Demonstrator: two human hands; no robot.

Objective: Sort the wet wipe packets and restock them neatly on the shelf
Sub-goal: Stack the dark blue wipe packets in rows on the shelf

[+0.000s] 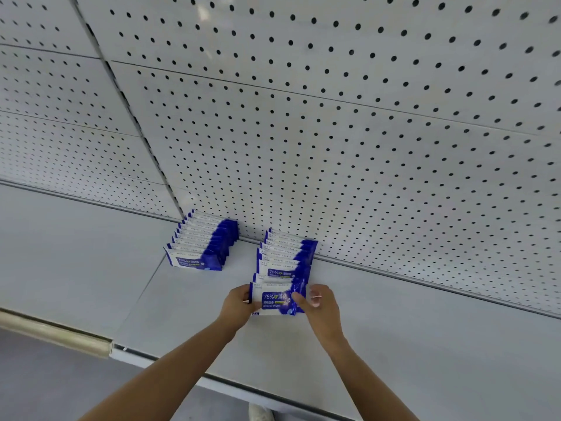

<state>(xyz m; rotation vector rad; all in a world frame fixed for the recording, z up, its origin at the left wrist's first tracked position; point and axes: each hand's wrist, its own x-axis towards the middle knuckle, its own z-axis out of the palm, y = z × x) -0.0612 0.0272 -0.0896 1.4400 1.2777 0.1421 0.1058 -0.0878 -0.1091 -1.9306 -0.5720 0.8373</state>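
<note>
Two rows of blue-and-white alcohol wipe packets stand on the grey shelf (394, 329). The left row (202, 243) holds several packets leaning back against the pegboard. The right row (287, 256) also holds several packets, looser and staggered. At its front, one packet (274, 300) is upright with its "75%" label facing me. My left hand (238, 305) grips that packet's left edge and my right hand (318, 302) grips its right edge, thumb on the blue front. Both forearms reach in from the bottom of the view.
A white pegboard wall (334, 132) rises behind the shelf. A seam runs across the shelf board left of the rows. The shelf's front edge (273, 393) carries a price rail, and a beige rail (54, 332) sits at the left. A shoe tip (261, 413) shows below.
</note>
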